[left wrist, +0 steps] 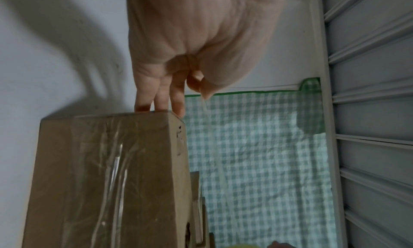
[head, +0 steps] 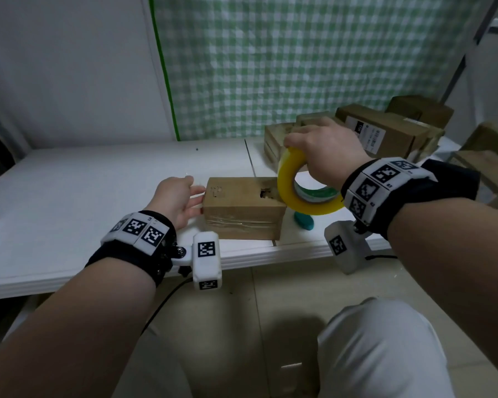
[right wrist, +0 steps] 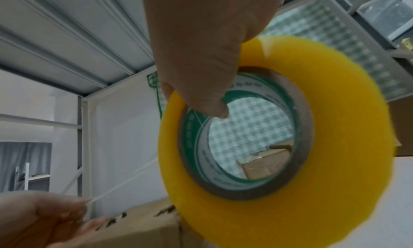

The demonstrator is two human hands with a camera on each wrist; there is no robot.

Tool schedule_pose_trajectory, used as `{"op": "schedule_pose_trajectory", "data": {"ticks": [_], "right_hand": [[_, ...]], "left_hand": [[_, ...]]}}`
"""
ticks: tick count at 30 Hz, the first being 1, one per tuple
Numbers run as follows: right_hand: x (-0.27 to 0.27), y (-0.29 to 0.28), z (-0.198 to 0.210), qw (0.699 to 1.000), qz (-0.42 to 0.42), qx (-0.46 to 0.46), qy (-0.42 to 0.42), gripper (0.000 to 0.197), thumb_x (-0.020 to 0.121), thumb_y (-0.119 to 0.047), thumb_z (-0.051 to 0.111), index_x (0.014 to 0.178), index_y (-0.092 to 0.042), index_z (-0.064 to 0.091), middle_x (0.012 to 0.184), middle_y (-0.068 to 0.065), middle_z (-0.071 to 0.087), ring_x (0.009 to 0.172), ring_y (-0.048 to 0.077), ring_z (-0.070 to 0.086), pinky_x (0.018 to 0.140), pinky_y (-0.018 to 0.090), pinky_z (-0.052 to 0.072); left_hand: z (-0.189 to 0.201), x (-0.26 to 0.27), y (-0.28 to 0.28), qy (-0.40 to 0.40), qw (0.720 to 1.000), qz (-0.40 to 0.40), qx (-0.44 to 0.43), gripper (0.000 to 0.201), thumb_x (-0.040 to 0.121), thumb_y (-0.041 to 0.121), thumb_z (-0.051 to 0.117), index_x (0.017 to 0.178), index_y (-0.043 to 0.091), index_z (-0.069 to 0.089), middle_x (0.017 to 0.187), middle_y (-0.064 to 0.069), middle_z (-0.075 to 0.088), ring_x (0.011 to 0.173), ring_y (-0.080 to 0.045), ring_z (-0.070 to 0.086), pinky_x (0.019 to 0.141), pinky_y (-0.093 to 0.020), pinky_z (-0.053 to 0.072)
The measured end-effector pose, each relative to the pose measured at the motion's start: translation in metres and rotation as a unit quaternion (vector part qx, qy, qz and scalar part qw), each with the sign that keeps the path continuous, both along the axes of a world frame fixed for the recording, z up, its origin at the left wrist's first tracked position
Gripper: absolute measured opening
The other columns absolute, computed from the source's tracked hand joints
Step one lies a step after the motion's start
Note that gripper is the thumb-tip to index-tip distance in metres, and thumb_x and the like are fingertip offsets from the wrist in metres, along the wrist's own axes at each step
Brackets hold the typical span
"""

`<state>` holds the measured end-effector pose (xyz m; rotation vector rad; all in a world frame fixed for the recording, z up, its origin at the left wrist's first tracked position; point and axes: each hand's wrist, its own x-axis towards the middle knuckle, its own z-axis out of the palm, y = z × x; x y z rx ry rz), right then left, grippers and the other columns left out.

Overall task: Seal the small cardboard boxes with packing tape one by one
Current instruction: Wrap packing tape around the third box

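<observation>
A small cardboard box lies on the white table, with clear tape across its near side. My left hand is at the box's left end. Three straight fingers touch that end, while thumb and forefinger pinch the free end of a thin tape strip. The strip runs taut over the box to the yellow tape roll. My right hand grips the roll above the box's right end, its thumb hooked into the core.
A teal object lies on the table under the roll. Several more cardboard boxes are piled at the back right. The table's front edge runs just below my wrists. A green checked cloth hangs behind.
</observation>
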<state>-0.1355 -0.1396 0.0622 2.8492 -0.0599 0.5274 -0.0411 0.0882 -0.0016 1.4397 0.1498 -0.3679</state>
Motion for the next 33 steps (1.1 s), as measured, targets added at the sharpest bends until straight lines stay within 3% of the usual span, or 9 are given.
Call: {"op": "schedule_pose_trajectory", "data": {"ticks": [2,5,10,18,21,24,28,31,33], "right_hand": [[-0.005,0.001,-0.003,1.0,-0.024,0.005,-0.003,0.057,0.089,0.002,0.047,0.132,-0.034,0.045,0.128,0.003,0.055,0.11,0.033,0.051,0.065,0.034,0.038],[-0.008,0.005,-0.005,0.998,-0.046,-0.02,0.024,0.056,0.09,0.001,0.043,0.134,-0.034,0.043,0.125,0.007,0.053,0.109,0.031,0.05,0.065,0.034,0.037],[-0.007,0.01,0.0,0.997,-0.026,-0.067,0.039,0.047,0.092,-0.002,0.042,0.13,-0.029,0.046,0.119,0.006,0.054,0.105,0.029,0.049,0.063,0.034,0.033],[-0.001,0.023,0.01,0.989,-0.016,-0.126,0.073,0.037,0.095,-0.008,0.045,0.127,-0.026,0.046,0.118,0.008,0.052,0.111,0.029,0.047,0.066,0.034,0.034],[0.003,0.025,0.01,0.985,-0.019,-0.151,0.087,0.038,0.095,-0.008,0.047,0.127,-0.027,0.045,0.117,0.007,0.052,0.11,0.028,0.048,0.066,0.033,0.036],[0.006,0.027,0.009,0.981,-0.019,-0.166,0.094,0.04,0.094,-0.006,0.048,0.127,-0.027,0.044,0.113,0.007,0.052,0.107,0.027,0.049,0.065,0.033,0.038],[0.009,0.028,0.009,0.977,-0.013,-0.187,0.099,0.041,0.094,-0.007,0.047,0.129,-0.027,0.043,0.113,0.007,0.051,0.106,0.026,0.049,0.067,0.032,0.039],[0.011,0.03,0.008,0.974,-0.012,-0.201,0.107,0.04,0.095,-0.007,0.046,0.13,-0.026,0.042,0.113,0.007,0.051,0.105,0.026,0.049,0.067,0.032,0.038],[0.013,0.031,0.007,0.971,-0.012,-0.211,0.112,0.039,0.094,-0.007,0.047,0.129,-0.025,0.043,0.114,0.008,0.052,0.105,0.027,0.05,0.067,0.032,0.038]], "left_hand": [[-0.002,0.002,0.001,-0.008,1.0,0.005,0.019,0.014,0.101,0.02,0.042,0.104,0.009,0.048,0.081,-0.006,0.052,0.07,-0.019,0.058,0.066,-0.039,0.052],[-0.007,0.006,0.0,-0.034,0.997,0.013,0.069,0.022,0.099,0.019,0.044,0.078,0.012,0.044,0.07,-0.004,0.046,0.064,-0.016,0.052,0.061,-0.036,0.051],[-0.014,0.01,-0.002,-0.067,0.991,0.035,0.114,0.024,0.099,0.017,0.043,0.076,0.013,0.041,0.07,-0.005,0.046,0.06,-0.015,0.052,0.061,-0.034,0.052],[-0.02,0.018,0.001,-0.074,0.989,0.032,0.125,0.014,0.099,0.017,0.044,0.089,0.008,0.044,0.076,-0.004,0.045,0.059,-0.014,0.05,0.041,-0.024,0.052],[-0.025,0.021,0.003,-0.079,0.988,0.036,0.13,0.023,0.099,0.019,0.044,0.078,0.011,0.043,0.077,-0.004,0.046,0.06,-0.015,0.05,0.037,-0.022,0.05],[-0.03,0.022,0.002,-0.084,0.987,0.04,0.131,0.025,0.099,0.02,0.044,0.075,0.012,0.043,0.077,-0.005,0.047,0.059,-0.015,0.051,0.043,-0.026,0.052],[-0.039,0.023,0.002,-0.082,0.987,0.048,0.129,0.027,0.099,0.023,0.045,0.075,0.012,0.043,0.077,-0.006,0.049,0.06,-0.017,0.055,0.067,-0.039,0.057],[-0.043,0.024,0.002,-0.082,0.987,0.053,0.128,0.027,0.098,0.025,0.047,0.075,0.012,0.043,0.079,-0.007,0.051,0.061,-0.02,0.059,0.066,-0.04,0.058],[-0.046,0.024,0.002,-0.084,0.985,0.054,0.138,0.027,0.097,0.026,0.048,0.074,0.013,0.044,0.082,-0.008,0.053,0.071,-0.026,0.062,0.071,-0.045,0.058]]}}
